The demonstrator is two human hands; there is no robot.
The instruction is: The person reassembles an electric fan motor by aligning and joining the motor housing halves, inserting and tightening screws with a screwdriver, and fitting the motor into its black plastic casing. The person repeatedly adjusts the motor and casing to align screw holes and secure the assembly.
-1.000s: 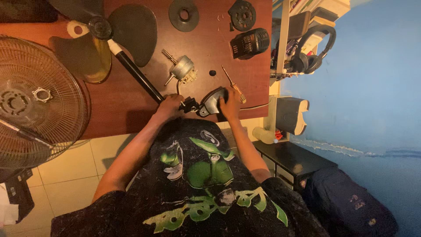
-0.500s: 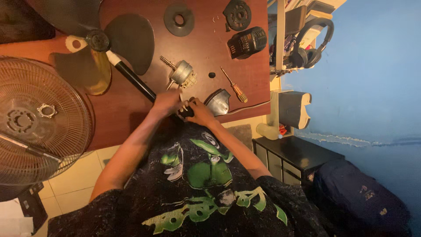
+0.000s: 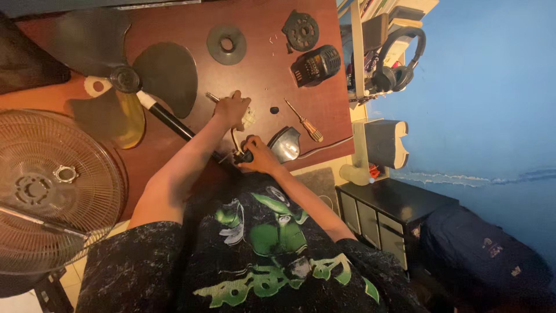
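Head view, looking down past a dark shirt with a green print (image 3: 272,243); nearest the body, the right hand (image 3: 258,157) sits at the table's front edge, fingers curled tight around a small dark part (image 3: 243,155) with wires running off it, likely pinned there so it cannot shift; just beside it lies a rounded grey housing (image 3: 285,144); a little further out, the left hand (image 3: 231,110) reaches over the small fan motor (image 3: 246,117), fingers closed down on its pale body with the shaft (image 3: 212,97) sticking out to one side, seemingly to steady it; a black pole (image 3: 171,120) runs slantwise under that forearm; an orange-handled screwdriver (image 3: 307,123) lies within easy reach to the right; further off on the brown table (image 3: 260,64) rest a grey ring (image 3: 226,44), a round dark plate (image 3: 301,30) and a ribbed black cover (image 3: 315,65); fan blades (image 3: 124,78) lie far left, the wire guard (image 3: 52,191) beside them; no label is legible.
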